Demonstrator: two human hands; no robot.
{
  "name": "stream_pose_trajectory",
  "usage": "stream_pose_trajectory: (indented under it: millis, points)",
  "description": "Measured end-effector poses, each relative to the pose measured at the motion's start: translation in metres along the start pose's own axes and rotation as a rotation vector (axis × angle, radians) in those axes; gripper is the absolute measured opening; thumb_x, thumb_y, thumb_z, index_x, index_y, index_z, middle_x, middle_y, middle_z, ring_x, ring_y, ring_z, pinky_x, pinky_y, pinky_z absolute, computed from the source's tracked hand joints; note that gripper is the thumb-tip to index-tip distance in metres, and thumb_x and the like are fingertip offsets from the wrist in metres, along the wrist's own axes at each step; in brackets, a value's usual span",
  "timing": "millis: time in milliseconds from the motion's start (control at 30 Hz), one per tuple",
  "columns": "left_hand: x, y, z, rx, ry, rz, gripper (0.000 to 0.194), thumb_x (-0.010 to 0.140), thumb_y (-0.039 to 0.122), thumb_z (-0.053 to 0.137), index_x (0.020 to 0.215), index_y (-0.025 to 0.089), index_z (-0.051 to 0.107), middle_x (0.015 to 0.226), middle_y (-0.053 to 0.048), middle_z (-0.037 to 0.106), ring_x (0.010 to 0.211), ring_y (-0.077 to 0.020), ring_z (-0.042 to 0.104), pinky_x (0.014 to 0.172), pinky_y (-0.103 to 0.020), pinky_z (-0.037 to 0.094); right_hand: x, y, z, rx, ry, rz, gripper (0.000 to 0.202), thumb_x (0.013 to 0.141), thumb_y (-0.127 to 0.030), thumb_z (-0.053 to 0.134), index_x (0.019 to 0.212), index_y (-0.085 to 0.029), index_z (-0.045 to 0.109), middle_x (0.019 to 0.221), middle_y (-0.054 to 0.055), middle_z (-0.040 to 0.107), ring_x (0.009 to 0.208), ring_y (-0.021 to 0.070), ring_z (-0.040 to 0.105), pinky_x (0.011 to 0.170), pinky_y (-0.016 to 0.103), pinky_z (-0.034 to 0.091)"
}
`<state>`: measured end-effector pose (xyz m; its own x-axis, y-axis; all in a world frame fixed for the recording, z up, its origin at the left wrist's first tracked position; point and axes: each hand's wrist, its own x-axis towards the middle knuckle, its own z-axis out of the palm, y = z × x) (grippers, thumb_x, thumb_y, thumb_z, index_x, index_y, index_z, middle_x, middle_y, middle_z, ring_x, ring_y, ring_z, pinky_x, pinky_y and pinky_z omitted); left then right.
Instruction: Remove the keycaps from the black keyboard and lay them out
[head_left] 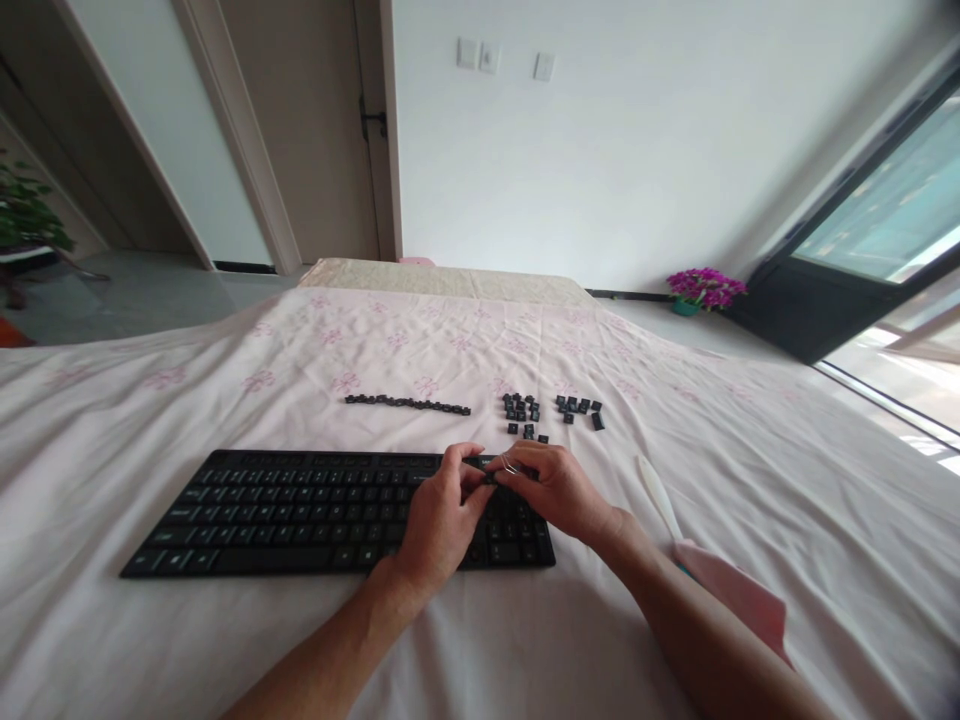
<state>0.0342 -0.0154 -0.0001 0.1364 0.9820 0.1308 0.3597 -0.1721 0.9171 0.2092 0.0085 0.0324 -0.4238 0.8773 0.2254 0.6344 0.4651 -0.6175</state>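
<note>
A black keyboard (300, 515) lies on the pale cloth in front of me. Above its right part my hands meet, fingertips almost touching. My left hand (442, 510) pinches a small black keycap (490, 479) between thumb and fingers. In the fingers of my right hand (559, 490) is a thin metal wire tool (510, 464), its tip close to the keycap. My hands cover part of the keyboard's right side. Just beyond them sits a cluster of loose black keycaps (521, 408), with another group of keycaps (577, 405) to its right.
A line of small black pieces (409, 403) lies behind the keyboard. To the right of my right arm are a white handle (658, 495) and a pink cloth (731, 590). Floral cloth (390, 340) covers the surface, with folds. Purple flowers (705, 287) stand on the floor beyond.
</note>
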Motion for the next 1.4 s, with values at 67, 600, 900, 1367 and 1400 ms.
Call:
stream_pose_trajectory:
  millis: [67,600,900,1367,1400]
  points:
    - [0.0,0.0,0.0,0.024,-0.006,-0.005,0.037,0.083,0.02,0.058,0.118,0.024,0.048,0.085,0.001,0.07,0.08,-0.0157,0.066,0.076,-0.027,0.049,0.0,-0.001,-0.001,-0.011,-0.021,-0.017,0.016,0.087,-0.028,0.058,0.091,-0.02,0.072,0.079,0.003,0.068,0.07,0.0136,0.061,0.066,0.023,0.045]
    - [-0.001,-0.003,0.002,0.133,-0.003,0.13,0.047,0.081,0.011,0.052,0.126,0.024,0.046,0.086,0.002,0.067,0.082,-0.0138,0.063,0.079,-0.026,0.048,0.006,0.09,-0.057,-0.394,0.316,0.527,0.025,0.082,-0.038,0.055,0.088,-0.019,0.071,0.075,0.004,0.069,0.06,0.0155,0.06,0.056,0.025,0.036]
    - [-0.001,-0.007,0.005,0.13,-0.007,0.135,0.043,0.082,0.013,0.051,0.124,0.024,0.048,0.087,0.001,0.066,0.083,-0.0148,0.062,0.081,-0.028,0.048,0.001,0.119,-0.059,-0.573,0.297,0.692,0.026,0.082,-0.04,0.053,0.093,-0.027,0.073,0.088,0.005,0.071,0.08,0.0233,0.063,0.056,0.027,0.031]
    - [0.0,-0.008,0.005,0.137,-0.037,0.128,0.039,0.083,0.016,0.049,0.121,0.023,0.051,0.087,0.001,0.066,0.083,-0.0147,0.061,0.081,-0.028,0.046,0.0,0.132,-0.059,-0.602,0.251,0.737,0.028,0.086,-0.042,0.049,0.098,-0.03,0.071,0.096,0.004,0.071,0.088,0.0238,0.063,0.061,0.027,0.035]
    - [0.0,-0.008,0.005,0.141,-0.039,0.13,0.038,0.083,0.016,0.049,0.121,0.023,0.051,0.086,0.001,0.066,0.083,-0.0147,0.061,0.081,-0.028,0.046,0.0,0.131,-0.059,-0.603,0.25,0.735,0.027,0.086,-0.042,0.049,0.099,-0.03,0.071,0.096,0.004,0.071,0.088,0.0239,0.063,0.061,0.027,0.034]
